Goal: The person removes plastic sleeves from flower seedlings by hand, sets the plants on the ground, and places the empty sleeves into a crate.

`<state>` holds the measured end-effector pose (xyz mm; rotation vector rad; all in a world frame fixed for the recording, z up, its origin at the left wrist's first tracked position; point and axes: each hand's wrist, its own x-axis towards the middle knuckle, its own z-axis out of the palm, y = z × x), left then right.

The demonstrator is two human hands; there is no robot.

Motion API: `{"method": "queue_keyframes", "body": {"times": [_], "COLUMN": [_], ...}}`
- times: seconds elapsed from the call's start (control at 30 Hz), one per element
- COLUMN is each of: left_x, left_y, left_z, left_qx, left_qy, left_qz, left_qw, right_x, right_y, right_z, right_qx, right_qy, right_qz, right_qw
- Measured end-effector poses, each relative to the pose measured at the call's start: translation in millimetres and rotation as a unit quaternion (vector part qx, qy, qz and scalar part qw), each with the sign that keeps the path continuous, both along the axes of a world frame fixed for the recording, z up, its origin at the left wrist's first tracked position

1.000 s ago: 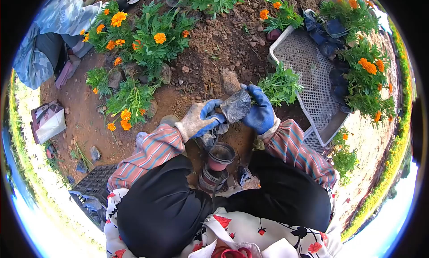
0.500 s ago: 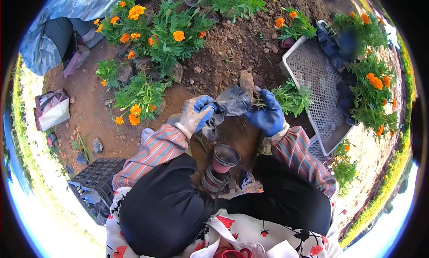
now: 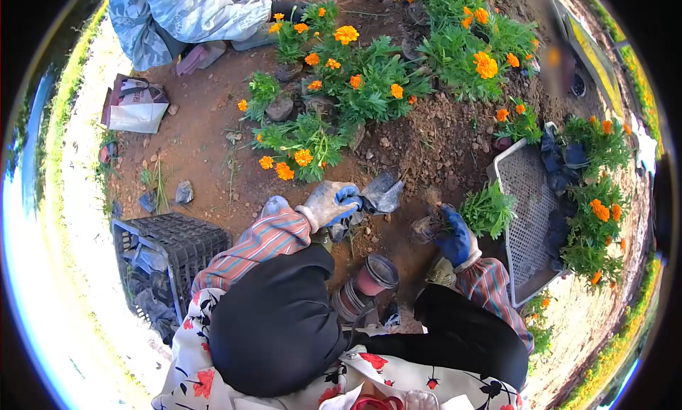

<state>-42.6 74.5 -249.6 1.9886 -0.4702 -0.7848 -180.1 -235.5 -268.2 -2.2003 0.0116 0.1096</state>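
Observation:
My left hand [image 3: 332, 203], in a white and blue glove, is closed on a crumpled dark plastic bag [image 3: 382, 193] that sticks out to its right. My right hand [image 3: 456, 237], in a blue glove, has its fingers round the root ball [image 3: 426, 228] of a plant, with the leafy top [image 3: 488, 210] to the right of the hand. Bag and roots are apart. Below and between the hands stands a pinkish pot with a dark rim [image 3: 376, 275], beside more stacked pots [image 3: 351, 301].
Marigolds [image 3: 369, 83] stand on the soil ahead. A grey tray [image 3: 526, 211] lies at the right, a black crate [image 3: 177, 250] at the left. Another person [image 3: 188, 16] sits at the upper left, near a white and maroon bag [image 3: 136, 106].
The view has swung left. My hands have moved apart; the root ball is out of the dark bag, which stays in my left hand while the plant is in my right.

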Motion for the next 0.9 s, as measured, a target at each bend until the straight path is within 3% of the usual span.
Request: {"method": "queue_keyframes", "body": {"times": [0.03, 0.07, 0.1, 0.17, 0.23, 0.3, 0.37, 0.47, 0.5, 0.53, 0.57, 0.6, 0.7, 0.77, 0.8, 0.83, 0.87, 0.9], "left_x": [0.9, 0.2, -1.6, -8.2, -20.2, -28.9, -41.3, -75.2, -90.2, -106.7, -121.8, -135.3, -161.7, -163.9, -159.2, -155.3, -140.8, -130.1], "left_y": [9.1, 19.3, 30.1, 60.1, 96.5, 138.4, 192.6, 277.0, 305.5, 327.3, 343.7, 354.8, 387.9, 387.5, 388.7, 388.5, 375.0, 380.4], "left_z": [10.5, 21.4, 37.4, 57.7, 80.4, 111.3, 135.8, 194.9, 209.0, 225.7, 242.2, 255.7, 246.5, 226.8, 205.8, 174.2, 159.5, 114.0], "left_qx": [0.046, 0.082, 0.119, 0.143, 0.126, 0.144, 0.131, 0.173, 0.206, 0.240, 0.269, 0.341, 0.527, 0.505, 0.483, 0.460, 0.423, 0.417], "left_qy": [-0.021, -0.073, -0.123, -0.151, -0.194, -0.235, -0.277, -0.325, -0.326, -0.315, -0.305, -0.286, -0.193, -0.128, -0.122, -0.203, -0.110, -0.114], "left_qz": [-0.031, -0.055, -0.077, -0.045, 0.063, 0.127, 0.226, 0.347, 0.390, 0.420, 0.447, 0.459, 0.375, 0.316, 0.266, 0.208, 0.186, 0.178], "left_qw": [0.998, 0.992, 0.982, 0.977, 0.971, 0.953, 0.925, 0.863, 0.836, 0.816, 0.797, 0.769, 0.738, 0.792, 0.825, 0.839, 0.880, 0.884], "right_x": [8.6, 14.6, 18.5, 31.0, 45.6, 57.9, 65.7, 81.2, 80.5, 83.7, 90.3, 91.1, 91.6, 90.0, 90.6, 90.7, 90.2, 89.4], "right_y": [4.9, 12.1, 18.7, 19.9, 30.9, 42.8, 46.0, 54.6, 54.8, 51.0, 50.8, 48.1, 59.7, 54.1, 55.6, 57.0, 62.0, 63.2], "right_z": [20.8, 43.1, 58.2, 76.0, 114.3, 150.0, 164.1, 187.9, 185.3, 177.1, 174.7, 171.1, 175.2, 178.9, 183.5, 189.4, 200.5, 204.6], "right_qx": [-0.005, 0.219, 0.423, 0.441, 0.367, 0.372, 0.217, 0.168, 0.155, 0.156, 0.191, 0.170, 0.138, 0.129, -0.025, -0.180, -0.217, -0.227], "right_qy": [-0.009, 0.101, 0.210, 0.246, 0.199, 0.210, 0.114, 0.191, 0.152, 0.158, 0.248, 0.229, 0.223, 0.240, 0.135, 0.030, 0.020, 0.025], "right_qz": [0.014, -0.096, -0.199, -0.182, -0.124, -0.097, -0.008, 0.055, 0.099, 0.108, 0.030, 0.071, 0.115, 0.109, 0.208, 0.297, 0.314, 0.304], "right_qw": [1.000, 0.966, 0.859, 0.844, 0.900, 0.899, 0.969, 0.966, 0.971, 0.969, 0.949, 0.956, 0.958, 0.956, 0.968, 0.937, 0.924, 0.925]}}
